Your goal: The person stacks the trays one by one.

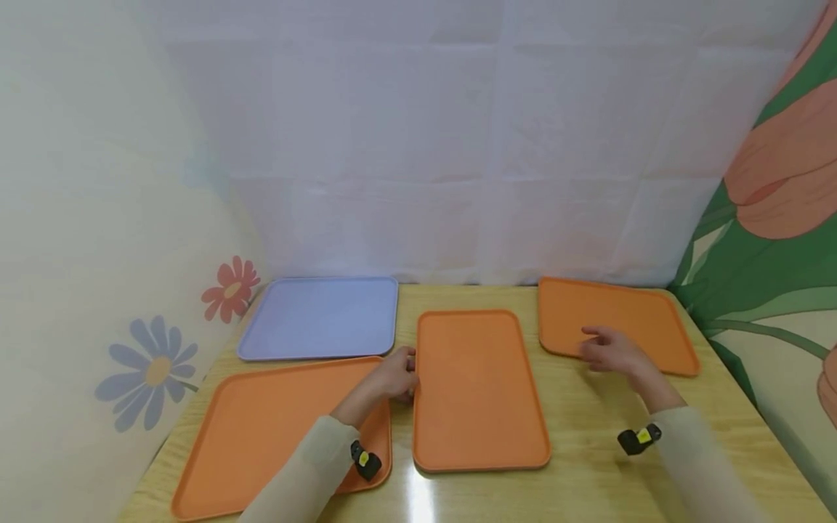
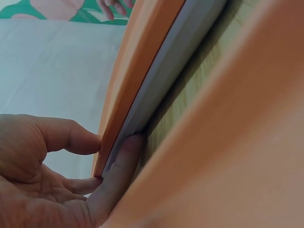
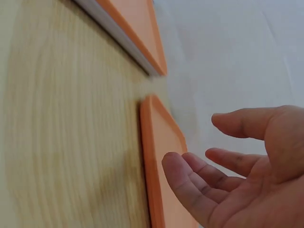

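Observation:
An orange tray (image 1: 480,392) lies in the middle of the table, long side running away from me. Beneath its rim, the left wrist view shows the edge of a pale grey tray (image 2: 156,90). My left hand (image 1: 395,374) pinches the left edge of this stack, with the thumb against the orange rim and a finger low along the pale edge. My right hand (image 1: 611,350) hovers over the near edge of the right-hand orange tray (image 1: 608,312). Its fingers are relaxed and apart, with nothing held, as the right wrist view shows.
A lavender tray (image 1: 327,319) lies at the back left. In front of it, another orange tray (image 1: 275,428) sits under my left forearm, close beside the middle stack. A white cloth (image 1: 425,160) hangs behind the wooden table (image 1: 484,501).

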### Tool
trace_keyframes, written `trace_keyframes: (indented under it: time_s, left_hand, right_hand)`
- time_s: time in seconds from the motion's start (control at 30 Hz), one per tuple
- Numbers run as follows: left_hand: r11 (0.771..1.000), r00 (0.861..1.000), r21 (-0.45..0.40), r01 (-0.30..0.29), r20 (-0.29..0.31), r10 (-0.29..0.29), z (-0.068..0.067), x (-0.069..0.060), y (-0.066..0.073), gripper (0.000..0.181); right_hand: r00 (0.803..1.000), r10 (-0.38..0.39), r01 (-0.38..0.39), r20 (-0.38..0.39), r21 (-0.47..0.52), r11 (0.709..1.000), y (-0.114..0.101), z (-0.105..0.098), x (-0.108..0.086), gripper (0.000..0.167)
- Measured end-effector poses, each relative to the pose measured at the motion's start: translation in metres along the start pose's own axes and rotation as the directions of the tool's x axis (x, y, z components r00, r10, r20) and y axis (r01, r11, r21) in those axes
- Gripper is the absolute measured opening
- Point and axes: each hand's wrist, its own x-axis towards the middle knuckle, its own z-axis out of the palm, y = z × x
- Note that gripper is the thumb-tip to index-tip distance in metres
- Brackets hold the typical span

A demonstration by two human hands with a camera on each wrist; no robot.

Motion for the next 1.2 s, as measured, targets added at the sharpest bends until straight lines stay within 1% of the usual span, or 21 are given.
trace_keyframes:
  time_s: [0.1,0.23,0.33,0.43,0.5,0.6,0.67,0.77,0.9,0.97,1.2]
  left_hand:
    - [1.0,1.0,-0.015,0.012,0.012,-0.012,0.0,-0.002,0.001,0.068]
    - [0.999,1.0,-0.028,0.019,0.019,-0.019,0.0,-0.005,0.002,0.068]
    - [0.998,0.999,-0.048,0.027,0.023,-0.026,0.001,-0.006,0.002,0.069]
    - [0.997,0.999,-0.073,0.034,0.033,-0.032,0.002,-0.006,0.002,0.07]
    - [0.996,0.999,-0.077,0.035,0.037,-0.032,0.002,-0.006,0.001,0.07]
    - [0.996,0.999,-0.077,0.034,0.034,-0.032,0.001,-0.006,0.001,0.07]
    - [0.997,0.999,-0.074,0.03,0.031,-0.028,0.001,-0.006,0.0,0.07]
    - [0.997,0.999,-0.073,0.026,0.026,-0.024,0.001,-0.005,0.0,0.069]
    - [0.996,0.999,-0.084,0.024,0.028,-0.022,0.001,-0.005,0.001,0.07]
    - [0.995,0.999,-0.092,0.024,0.035,-0.021,0.002,-0.005,0.001,0.071]
    - [0.996,0.999,-0.077,0.033,0.039,-0.03,0.002,-0.005,0.001,0.071]
  right_hand:
    - [1.0,-0.016,0.016,-0.008,-0.029,0.999,0.006,-0.019,-0.005,0.061]
    - [0.998,-0.023,0.02,-0.052,-0.061,0.998,0.018,-0.042,-0.008,0.061]
    - [0.995,-0.038,0.034,-0.089,-0.044,0.998,0.031,-0.057,-0.009,0.061]
    - [0.994,-0.044,0.039,-0.099,-0.049,0.998,0.041,-0.072,-0.011,0.062]
    - [0.995,-0.019,0.013,-0.102,-0.063,0.998,0.045,-0.08,-0.013,0.064]
    - [0.994,0.013,-0.024,-0.11,-0.101,0.995,0.047,-0.089,-0.016,0.067]
    - [0.991,0.03,-0.046,-0.131,-0.12,0.992,0.049,-0.094,-0.018,0.067]
    - [0.986,0.034,-0.057,-0.166,-0.14,0.988,0.055,-0.102,-0.019,0.067]
    - [0.976,0.046,-0.089,-0.212,-0.197,0.976,0.065,-0.111,-0.02,0.068]
    - [0.97,0.065,-0.12,-0.233,-0.231,0.965,0.069,-0.116,-0.022,0.071]
    - [0.963,0.09,-0.162,-0.252,-0.279,0.947,0.077,-0.127,-0.027,0.071]
